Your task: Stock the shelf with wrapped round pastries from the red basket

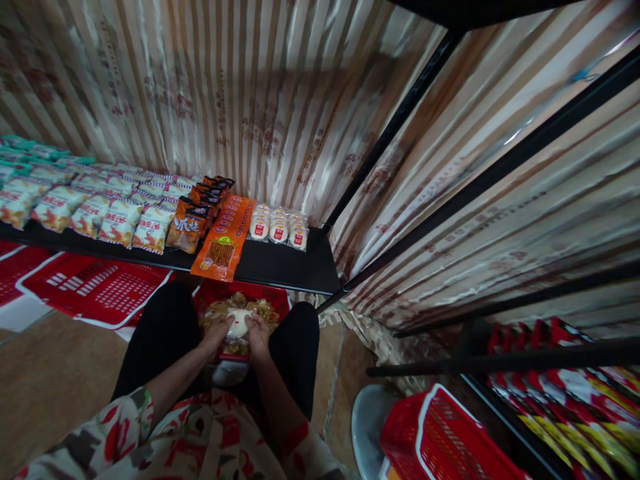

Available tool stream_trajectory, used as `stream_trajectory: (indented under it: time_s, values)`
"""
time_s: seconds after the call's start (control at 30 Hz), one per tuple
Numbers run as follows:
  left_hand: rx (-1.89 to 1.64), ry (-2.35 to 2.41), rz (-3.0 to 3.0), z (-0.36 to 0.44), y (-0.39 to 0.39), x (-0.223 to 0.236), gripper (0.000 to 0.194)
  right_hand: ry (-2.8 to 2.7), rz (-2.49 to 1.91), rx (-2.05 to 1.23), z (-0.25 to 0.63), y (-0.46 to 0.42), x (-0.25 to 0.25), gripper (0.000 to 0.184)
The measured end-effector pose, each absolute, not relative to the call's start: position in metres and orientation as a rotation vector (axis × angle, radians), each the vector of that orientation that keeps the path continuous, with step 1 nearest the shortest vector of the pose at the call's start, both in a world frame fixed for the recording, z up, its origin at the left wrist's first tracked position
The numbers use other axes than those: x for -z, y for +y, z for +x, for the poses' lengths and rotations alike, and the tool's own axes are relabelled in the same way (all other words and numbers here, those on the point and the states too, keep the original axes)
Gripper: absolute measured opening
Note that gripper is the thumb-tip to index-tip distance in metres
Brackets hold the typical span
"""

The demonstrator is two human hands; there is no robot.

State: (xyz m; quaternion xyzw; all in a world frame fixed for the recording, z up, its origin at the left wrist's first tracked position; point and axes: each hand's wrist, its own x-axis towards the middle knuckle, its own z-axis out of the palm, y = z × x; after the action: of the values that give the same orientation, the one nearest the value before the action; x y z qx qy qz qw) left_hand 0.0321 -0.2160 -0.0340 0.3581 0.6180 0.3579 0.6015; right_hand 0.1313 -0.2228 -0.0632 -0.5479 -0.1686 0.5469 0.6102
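Many white-and-orange plastic packets (153, 225) line the long black shelf (290, 268); the left hand (215, 335) pinches a clear-wrapped round white item (240, 323) in its fingers above the red plastic basket (284, 299); the right hand (259, 337) has its fingers pinching the other side.
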Motion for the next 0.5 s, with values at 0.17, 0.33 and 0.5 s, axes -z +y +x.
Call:
stream_trajectory:
  time_s: [0.17,0.33,0.5]
  values:
    - [-0.850,1.553,0.785,0.033,-0.210,0.052,0.028,-0.407,-1.313,-1.296,0.131,-0.219,0.068,0.028]
    - [-0.824,1.653,0.996,0.034,-0.204,0.066,0.030,-0.446,-1.362,-1.276,0.129,-0.218,0.074,0.027]
    - [-0.740,1.689,1.204,0.035,-0.200,0.069,0.014,-0.477,-1.368,-1.249,0.130,-0.216,0.073,0.027]
